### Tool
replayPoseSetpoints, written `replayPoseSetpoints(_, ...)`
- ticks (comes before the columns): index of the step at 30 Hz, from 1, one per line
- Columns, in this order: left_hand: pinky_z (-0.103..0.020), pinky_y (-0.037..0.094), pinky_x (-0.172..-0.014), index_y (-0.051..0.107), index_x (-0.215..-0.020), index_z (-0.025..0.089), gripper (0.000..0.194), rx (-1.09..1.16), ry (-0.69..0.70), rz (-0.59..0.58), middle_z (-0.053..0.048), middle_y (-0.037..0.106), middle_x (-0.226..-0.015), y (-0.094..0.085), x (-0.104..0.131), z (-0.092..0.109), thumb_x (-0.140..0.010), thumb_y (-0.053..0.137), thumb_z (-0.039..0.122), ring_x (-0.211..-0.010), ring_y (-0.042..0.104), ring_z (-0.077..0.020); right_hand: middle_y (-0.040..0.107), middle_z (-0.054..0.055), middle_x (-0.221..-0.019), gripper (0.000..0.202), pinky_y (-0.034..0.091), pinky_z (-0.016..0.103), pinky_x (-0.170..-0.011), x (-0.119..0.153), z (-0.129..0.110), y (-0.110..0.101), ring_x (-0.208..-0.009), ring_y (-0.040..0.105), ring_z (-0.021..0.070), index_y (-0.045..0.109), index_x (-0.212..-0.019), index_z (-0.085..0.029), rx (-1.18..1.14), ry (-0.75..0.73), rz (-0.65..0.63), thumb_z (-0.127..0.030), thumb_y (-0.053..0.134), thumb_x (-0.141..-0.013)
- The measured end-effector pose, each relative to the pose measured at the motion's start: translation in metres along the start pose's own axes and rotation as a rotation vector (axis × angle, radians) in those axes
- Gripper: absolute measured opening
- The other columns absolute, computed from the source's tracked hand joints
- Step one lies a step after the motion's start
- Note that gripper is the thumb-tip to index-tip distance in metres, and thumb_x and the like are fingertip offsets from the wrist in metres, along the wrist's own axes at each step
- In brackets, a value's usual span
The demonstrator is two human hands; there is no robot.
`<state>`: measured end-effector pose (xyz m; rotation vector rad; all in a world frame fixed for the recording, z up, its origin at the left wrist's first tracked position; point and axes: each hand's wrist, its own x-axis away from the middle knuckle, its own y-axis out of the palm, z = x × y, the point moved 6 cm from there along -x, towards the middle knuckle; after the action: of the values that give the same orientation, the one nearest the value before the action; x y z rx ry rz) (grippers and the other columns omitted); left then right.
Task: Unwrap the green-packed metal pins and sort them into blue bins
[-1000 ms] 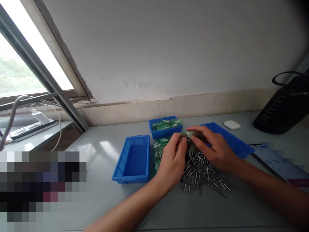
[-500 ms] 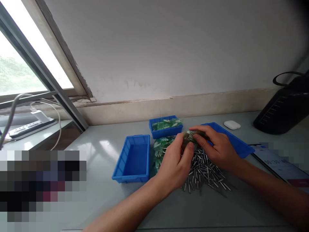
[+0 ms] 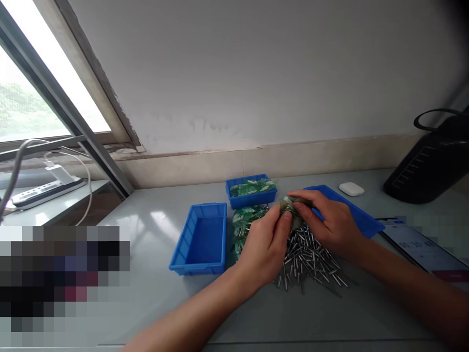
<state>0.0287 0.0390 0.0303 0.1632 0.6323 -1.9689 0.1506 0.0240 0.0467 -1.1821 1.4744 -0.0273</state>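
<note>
Between both hands is a small clear greenish plastic bag (image 3: 297, 220), pinched at its top. My left hand (image 3: 264, 240) is closed, thumb and fingers on the bag's near left side. My right hand (image 3: 331, 220) grips it from the right, thumb against the fingers. What the bag holds is mostly hidden by my fingers. Below the hands lies a loose heap of thin metal pins (image 3: 311, 259) that look like rivets. Filled green bags (image 3: 244, 220) of such pins lie left of the heap, partly behind my left hand.
An empty blue bin (image 3: 207, 239) stands left; another blue bin (image 3: 252, 199) behind holds green bags. A blue tray (image 3: 357, 215) lies behind my right hand. Further right are a white earbud case (image 3: 351, 188), a phone (image 3: 414, 244) showing a timer and a black bottle (image 3: 427, 166).
My left thumb has shifted slightly on the bag, from its right part toward the left. The right hand keeps nearly the same hold. The view has tilted a little.
</note>
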Motion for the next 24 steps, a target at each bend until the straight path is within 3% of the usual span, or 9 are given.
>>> replayPoseSetpoints(4,-0.023,0.032,-0.056,0.048,-0.076,0.017,0.030,-0.009,-0.022,0.033,0.000,0.050,-0.068,-0.003,0.001,-0.002,-0.093,0.034,0.036,-0.061,0.042,-0.0104,0.069,0.003,-0.086,0.023,0.051,0.026,-0.058,-0.001,-0.003,-0.007,-0.066,0.065,0.0156,0.054,-0.110,-0.023,-0.002,0.022,0.030,-0.027,0.044,-0.090)
replayPoseSetpoints(8,-0.022,0.032,-0.057,0.045,-0.069,0.017,0.033,0.021,-0.045,0.124,0.001,0.048,-0.066,-0.011,0.001,-0.003,-0.093,0.034,0.037,-0.063,0.043,-0.0104,0.066,0.000,-0.069,0.023,0.047,0.024,-0.050,-0.003,0.005,-0.009,-0.057,0.062,0.0136,0.054,-0.108,-0.021,-0.106,0.166,0.037,-0.031,0.044,-0.090)
replayPoseSetpoints(11,-0.023,0.031,-0.057,0.043,-0.068,0.017,0.034,0.037,-0.056,0.165,0.001,0.046,-0.065,-0.016,0.000,-0.003,-0.093,0.034,0.038,-0.063,0.043,-0.0107,0.061,-0.002,-0.059,0.019,0.044,0.023,-0.047,-0.004,0.008,-0.002,-0.051,0.058,0.0118,0.054,-0.100,-0.020,-0.198,0.200,-0.026,-0.033,0.044,-0.089)
replayPoseSetpoints(16,-0.024,0.029,-0.056,0.040,-0.066,0.017,0.034,-0.007,-0.054,0.128,0.002,0.042,-0.064,-0.014,-0.003,-0.004,-0.093,0.034,0.037,-0.061,0.039,-0.0106,0.058,-0.003,-0.055,0.015,0.041,0.021,-0.047,-0.003,0.010,0.009,-0.050,0.056,0.0107,0.053,-0.088,-0.020,-0.244,0.206,-0.124,-0.032,0.043,-0.090)
replayPoseSetpoints(24,-0.024,0.027,-0.056,0.038,-0.065,0.017,0.034,-0.040,-0.042,0.119,0.002,0.040,-0.063,-0.014,-0.004,-0.003,-0.093,0.034,0.035,-0.060,0.036,-0.0103,0.061,-0.003,-0.058,0.015,0.042,0.020,-0.046,-0.002,0.009,0.010,-0.050,0.058,0.0105,0.052,-0.087,-0.021,-0.168,0.153,-0.123,-0.030,0.041,-0.091)
